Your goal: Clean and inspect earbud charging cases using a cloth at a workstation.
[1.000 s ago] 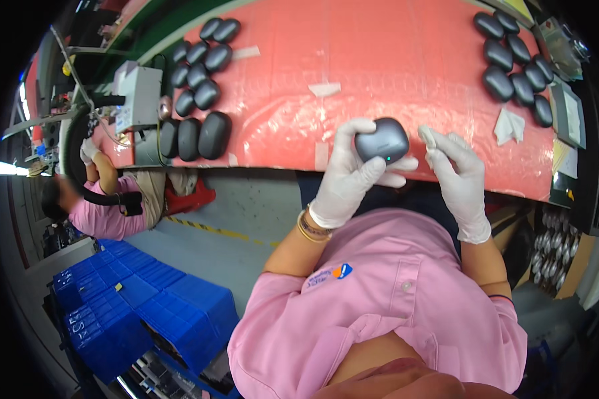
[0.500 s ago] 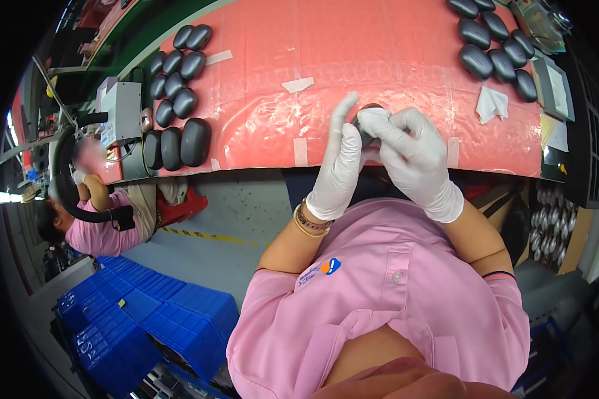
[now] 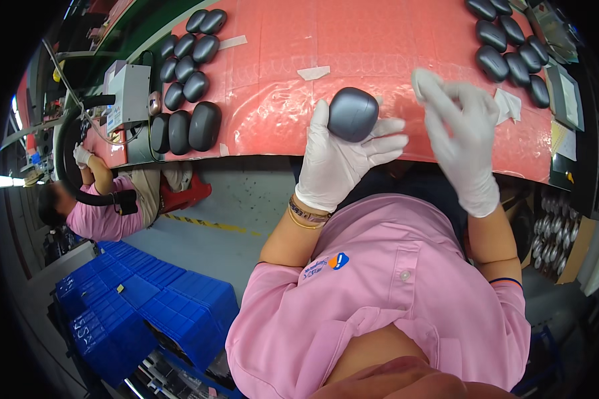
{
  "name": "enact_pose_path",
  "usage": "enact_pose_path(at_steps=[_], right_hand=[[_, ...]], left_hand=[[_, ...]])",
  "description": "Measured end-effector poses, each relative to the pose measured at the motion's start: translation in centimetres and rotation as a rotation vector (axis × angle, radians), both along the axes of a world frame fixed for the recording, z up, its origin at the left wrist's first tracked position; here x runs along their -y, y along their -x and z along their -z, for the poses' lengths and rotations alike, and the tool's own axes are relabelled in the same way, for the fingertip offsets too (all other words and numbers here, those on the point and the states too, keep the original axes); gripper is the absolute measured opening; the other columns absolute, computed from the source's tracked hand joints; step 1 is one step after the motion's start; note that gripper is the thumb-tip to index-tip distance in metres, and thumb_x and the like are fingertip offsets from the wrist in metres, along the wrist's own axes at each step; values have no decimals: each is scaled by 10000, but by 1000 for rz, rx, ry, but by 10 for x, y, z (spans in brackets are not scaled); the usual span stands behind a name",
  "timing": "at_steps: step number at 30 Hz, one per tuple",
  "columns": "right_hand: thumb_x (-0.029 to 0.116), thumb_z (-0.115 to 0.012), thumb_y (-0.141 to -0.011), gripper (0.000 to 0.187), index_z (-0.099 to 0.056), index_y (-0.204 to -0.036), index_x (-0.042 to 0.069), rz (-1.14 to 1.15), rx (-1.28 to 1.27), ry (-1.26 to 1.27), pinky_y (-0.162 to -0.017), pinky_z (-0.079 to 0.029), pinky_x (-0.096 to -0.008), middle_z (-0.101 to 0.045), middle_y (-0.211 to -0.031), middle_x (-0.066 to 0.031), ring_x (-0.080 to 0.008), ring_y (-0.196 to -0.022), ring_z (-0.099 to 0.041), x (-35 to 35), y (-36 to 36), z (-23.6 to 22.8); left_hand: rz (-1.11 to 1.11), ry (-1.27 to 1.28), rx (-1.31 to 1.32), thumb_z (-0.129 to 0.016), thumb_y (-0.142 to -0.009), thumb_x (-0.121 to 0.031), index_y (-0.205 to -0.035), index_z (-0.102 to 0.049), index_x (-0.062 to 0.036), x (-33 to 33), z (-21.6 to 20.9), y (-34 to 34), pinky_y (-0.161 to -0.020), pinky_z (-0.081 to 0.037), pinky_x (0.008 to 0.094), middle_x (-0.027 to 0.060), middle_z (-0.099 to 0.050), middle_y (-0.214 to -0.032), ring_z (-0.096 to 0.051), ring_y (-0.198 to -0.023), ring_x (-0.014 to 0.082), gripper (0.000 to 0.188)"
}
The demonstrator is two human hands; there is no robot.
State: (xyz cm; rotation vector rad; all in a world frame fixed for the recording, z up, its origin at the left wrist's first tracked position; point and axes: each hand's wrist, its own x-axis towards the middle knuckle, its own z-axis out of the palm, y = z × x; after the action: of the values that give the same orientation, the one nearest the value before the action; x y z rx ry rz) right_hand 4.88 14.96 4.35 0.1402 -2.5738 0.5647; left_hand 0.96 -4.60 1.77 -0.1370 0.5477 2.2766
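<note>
Far left: co-worker in pink shirt sat at bench, white-gloved hand raised. Blue plastic crates stacked on floor below. Grey metal box stood on red plastic-covered worktable; rows of dark grey rounded oval cases lay just beside it. Left hand, white-gloved, fingers curled round smooth dark grey rounded case, held above table's near edge. Right hand, gloved, fingers loosely spread, pinching small white cloth at tips, near case, not touching. More dark oval cases lay far right.
</note>
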Motion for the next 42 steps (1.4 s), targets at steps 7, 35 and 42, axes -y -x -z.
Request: enact_pose_path(at_steps=[7, 35, 42], right_hand=[[49, -630, -833, 531, -477, -1340, 76, -286, 463, 1028, -868, -434, -250, -559, -1133, -43, -89, -889, -549, 18, -4, -6], [314, -693, -778, 536, -469, -1190, 56, 410, -68, 1248, -986, -376, -342, -501, -1231, -160, -230, -1154, -485, -168, -68, 23], [134, -659, -766, 376, -528, -1111, 67, 474, -32, 881, -1018, -324, -363, -478, -1238, -151, -247, -1170, -463, -179, -85, 27]], left_hand=[[-81, 472, -734, -554, -933, -248, -1392, -321, -44, -8, -3, -10, -908, -457, 314, 118, -495, -1249, -548, -1062, 186, 554], [-140, 2336, -1614, -445, -914, -455, -1407, -252, 33, 119, 39, 585, -1077, -293, 421, 293, -374, -1370, -352, -1284, 415, 720], [311, 2588, -1311, -523, -882, -339, -1381, -331, -66, 25, 29, 549, -958, -417, 435, 267, -496, -1249, -501, -1133, 401, 601]])
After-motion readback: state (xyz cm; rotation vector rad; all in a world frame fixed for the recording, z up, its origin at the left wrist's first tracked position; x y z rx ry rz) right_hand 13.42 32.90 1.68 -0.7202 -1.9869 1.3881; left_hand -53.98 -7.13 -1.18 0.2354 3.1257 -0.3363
